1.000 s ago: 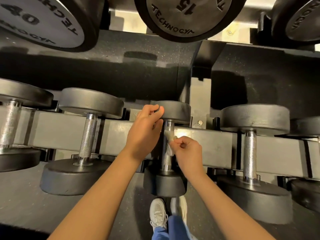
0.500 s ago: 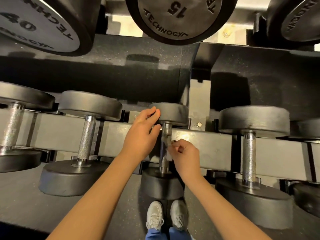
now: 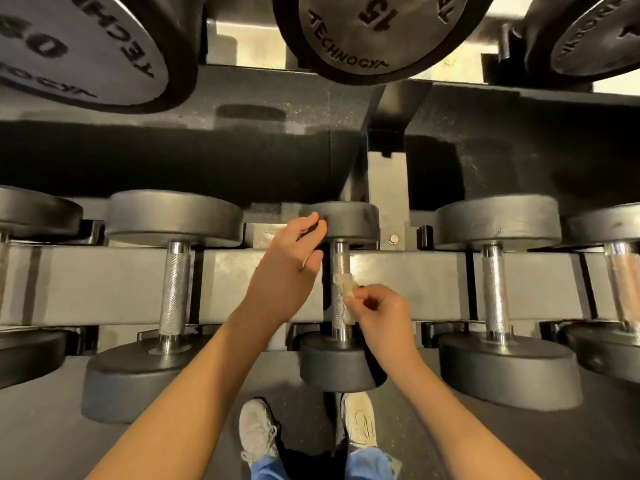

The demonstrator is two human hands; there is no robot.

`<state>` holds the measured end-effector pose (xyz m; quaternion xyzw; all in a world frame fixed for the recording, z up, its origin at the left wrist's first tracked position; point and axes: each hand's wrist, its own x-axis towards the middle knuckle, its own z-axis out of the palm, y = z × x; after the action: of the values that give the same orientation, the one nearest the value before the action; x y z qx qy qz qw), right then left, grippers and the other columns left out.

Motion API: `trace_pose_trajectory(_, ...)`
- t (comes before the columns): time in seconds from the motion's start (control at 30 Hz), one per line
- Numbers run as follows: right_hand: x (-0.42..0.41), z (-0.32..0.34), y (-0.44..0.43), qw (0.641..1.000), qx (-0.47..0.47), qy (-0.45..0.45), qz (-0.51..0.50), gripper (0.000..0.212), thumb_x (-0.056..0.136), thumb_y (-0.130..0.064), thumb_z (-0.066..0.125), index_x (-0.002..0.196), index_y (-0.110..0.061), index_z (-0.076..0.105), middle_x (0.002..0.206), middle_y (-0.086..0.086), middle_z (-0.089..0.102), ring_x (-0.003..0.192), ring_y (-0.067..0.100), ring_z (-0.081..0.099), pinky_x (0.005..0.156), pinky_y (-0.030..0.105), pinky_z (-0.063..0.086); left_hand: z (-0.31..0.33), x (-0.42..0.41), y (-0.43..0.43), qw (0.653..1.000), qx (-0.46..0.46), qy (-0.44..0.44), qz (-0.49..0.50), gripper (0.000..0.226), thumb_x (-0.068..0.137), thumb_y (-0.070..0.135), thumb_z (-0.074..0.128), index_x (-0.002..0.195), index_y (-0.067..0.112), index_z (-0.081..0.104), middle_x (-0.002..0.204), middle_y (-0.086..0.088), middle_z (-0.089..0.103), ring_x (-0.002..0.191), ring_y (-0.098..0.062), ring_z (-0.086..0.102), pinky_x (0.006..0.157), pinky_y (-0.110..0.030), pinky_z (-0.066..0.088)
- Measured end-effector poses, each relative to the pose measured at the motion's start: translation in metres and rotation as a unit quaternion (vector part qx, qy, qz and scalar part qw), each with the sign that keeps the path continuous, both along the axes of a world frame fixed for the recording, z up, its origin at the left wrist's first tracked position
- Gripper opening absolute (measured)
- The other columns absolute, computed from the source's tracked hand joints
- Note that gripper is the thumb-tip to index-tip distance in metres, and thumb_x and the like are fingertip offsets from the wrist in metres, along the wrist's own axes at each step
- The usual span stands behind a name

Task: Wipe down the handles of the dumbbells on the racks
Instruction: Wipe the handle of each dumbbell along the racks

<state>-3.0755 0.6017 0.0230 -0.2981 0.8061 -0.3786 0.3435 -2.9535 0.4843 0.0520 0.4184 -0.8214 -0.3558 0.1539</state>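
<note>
A small black dumbbell lies across the lower rack rail in the middle, its knurled steel handle (image 3: pixel 340 261) pointing away from me. My right hand (image 3: pixel 379 313) pinches a small whitish wipe (image 3: pixel 344 289) against the handle's right side, near its middle. My left hand (image 3: pixel 289 265) reaches to the dumbbell's far head (image 3: pixel 349 221), fingertips touching its left rim, fingers fairly straight. The near head (image 3: pixel 337 365) sits just above my shoes.
Bigger dumbbells lie on the same grey rail (image 3: pixel 104 282): one to the left (image 3: pixel 175 289), one to the right (image 3: pixel 493 289), more at both edges. Large dumbbell ends marked 15 (image 3: pixel 367 32) hang on the upper shelf. My shoes (image 3: pixel 258 431) stand on dark floor.
The wipe in my right hand has slid along the handle, down and then slightly back up. My left hand stays at the far head. The view has shifted a little.
</note>
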Motion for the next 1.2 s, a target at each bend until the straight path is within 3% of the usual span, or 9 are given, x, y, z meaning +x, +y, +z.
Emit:
trace_pose_trajectory(0.07,0.002,0.002,-0.003,0.999,0.017,0.030,0.010,0.014,0.083,-0.010,0.072,0.071,-0.014,0.065,0.072,-0.001,0.062,0.067,0.009,0.056,0.063,0.008,0.040,0.000,0.003,-0.001,1.000,0.004,-0.004,-0.012,0.047,0.098,0.012,0.045,0.144,0.017,0.038,0.151,-0.002,0.033,0.137,-0.015,0.030,0.105,-0.007,0.013)
trace_pose_trajectory(0.17,-0.001,0.005,-0.028,0.996,0.023,0.082,-0.006,0.014,0.084,-0.015,0.071,0.072,-0.015,0.064,0.073,0.000,0.063,0.066,0.007,0.054,0.063,0.014,0.039,0.000,0.008,-0.003,0.999,0.001,-0.020,-0.039,0.050,0.099,0.016,0.047,0.147,0.021,0.033,0.153,0.003,0.028,0.139,-0.013,0.027,0.109,-0.015,0.017)
trace_pose_trajectory(0.43,0.007,0.007,-0.035,0.995,-0.006,0.086,-0.056,0.012,0.087,-0.021,0.068,0.091,-0.009,0.071,0.084,-0.001,0.066,0.076,0.010,0.059,0.073,0.022,0.047,0.003,0.013,-0.007,0.996,-0.002,-0.049,-0.076,0.055,0.100,0.023,0.044,0.151,0.025,0.021,0.157,0.009,0.016,0.141,-0.011,0.021,0.112,-0.027,0.027)
trace_pose_trajectory(0.57,0.019,0.003,-0.005,0.991,0.022,0.134,0.000,0.011,0.085,-0.016,0.070,0.090,-0.006,0.071,0.089,0.001,0.065,0.078,0.009,0.056,0.066,0.005,0.037,0.008,0.014,-0.006,0.995,0.007,-0.067,-0.080,0.057,0.100,0.023,0.044,0.151,0.024,0.019,0.158,0.010,0.013,0.142,-0.010,0.018,0.113,-0.028,0.027)
trace_pose_trajectory(0.67,0.020,0.007,0.001,0.987,0.056,0.145,0.030,0.011,0.084,-0.014,0.070,0.092,-0.006,0.072,0.094,0.004,0.066,0.080,0.011,0.056,0.067,0.009,0.038,0.012,0.025,-0.004,0.995,0.002,-0.069,-0.078,0.050,0.100,0.022,0.044,0.148,0.019,0.031,0.153,0.002,0.029,0.139,-0.014,0.027,0.114,-0.032,0.027)
trace_pose_trajectory(0.8,0.019,0.021,-0.005,0.985,0.079,0.144,0.052,0.010,0.085,-0.016,0.069,0.089,-0.007,0.072,0.091,0.006,0.066,0.080,0.017,0.060,0.070,0.021,0.043,0.022,0.068,-0.007,0.995,-0.094,-0.032,-0.019,0.042,0.088,0.016,0.048,0.128,0.007,0.056,0.129,-0.010,0.056,0.122,-0.025,0.047,0.107,-0.042,0.037)
trace_pose_trajectory(0.9,0.026,0.034,-0.015,0.993,0.037,0.114,0.022,0.008,0.086,-0.019,0.068,0.081,-0.013,0.070,0.075,-0.001,0.064,0.069,0.010,0.059,0.065,0.018,0.046,0.032,0.106,-0.018,0.983,-0.171,-0.058,0.015,0.038,0.087,0.005,0.056,0.126,0.003,0.057,0.127,-0.014,0.056,0.120,-0.029,0.048,0.102,-0.041,0.037)
trace_pose_trajectory(1.0,0.044,0.037,-0.030,0.997,0.003,0.073,0.030,0.003,0.086,-0.016,0.069,0.085,-0.014,0.071,0.074,-0.008,0.063,0.071,0.006,0.059,0.071,0.019,0.048,0.038,0.134,-0.030,0.968,-0.217,-0.108,0.061,0.041,0.087,0.006,0.060,0.128,0.003,0.055,0.127,-0.014,0.054,0.120,-0.030,0.046,0.100,-0.046,0.037)
trace_pose_trajectory(1.2,0.101,0.032,-0.060,0.994,-0.022,-0.024,0.107,0.008,0.086,-0.010,0.068,0.093,-0.012,0.070,0.075,-0.008,0.059,0.071,0.007,0.055,0.068,0.015,0.045,0.034,0.159,-0.039,0.963,-0.215,-0.145,0.067,0.049,0.092,0.015,0.049,0.140,0.005,0.043,0.142,-0.013,0.045,0.133,-0.029,0.038,0.110,-0.047,0.031)
